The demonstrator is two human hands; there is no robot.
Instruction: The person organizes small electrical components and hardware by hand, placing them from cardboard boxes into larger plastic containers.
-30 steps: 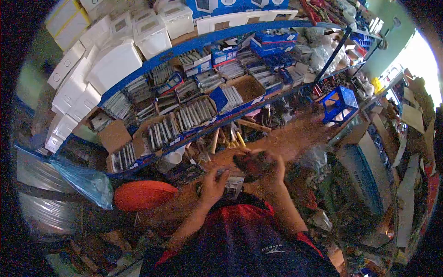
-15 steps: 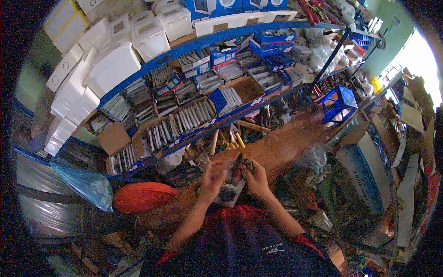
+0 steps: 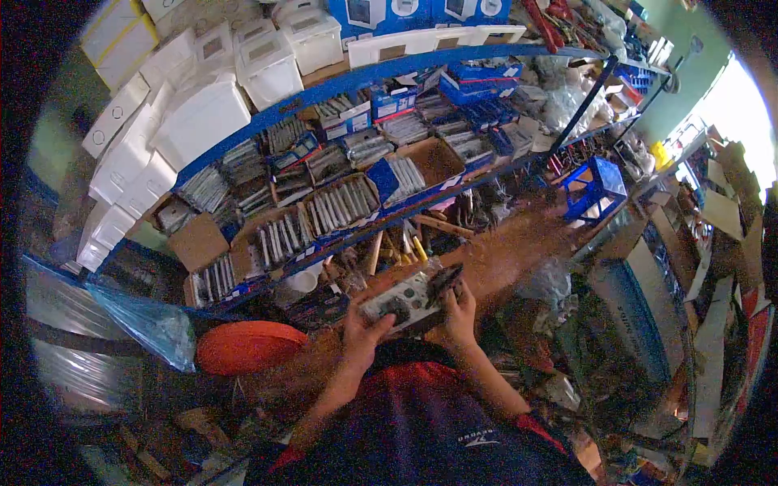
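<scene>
My left hand (image 3: 361, 330) grips the left end of a pale, flat oblong panel (image 3: 415, 293), its thumb lying over the near edge. Dark rounded parts and openings show on the panel's upper face. At the panel's right end, my right hand (image 3: 460, 312) has its fingers closed on a small dark object (image 3: 443, 280), which overlaps the panel in this view. Its exact kind I cannot tell. Both hands are in front of my chest, over the brown floor.
Ahead runs a blue shelf (image 3: 316, 95) with open cartons of packed flat pieces (image 3: 340, 206) and white boxes (image 3: 203, 113) on top. A red round seat (image 3: 250, 348) stands at left. A blue stool (image 3: 598, 190) is farther right, near heaped cardboard (image 3: 713, 324).
The panel has come up and turned sideways in front of me. My left hand has moved down and left onto its end; my right hand has shifted slightly right.
</scene>
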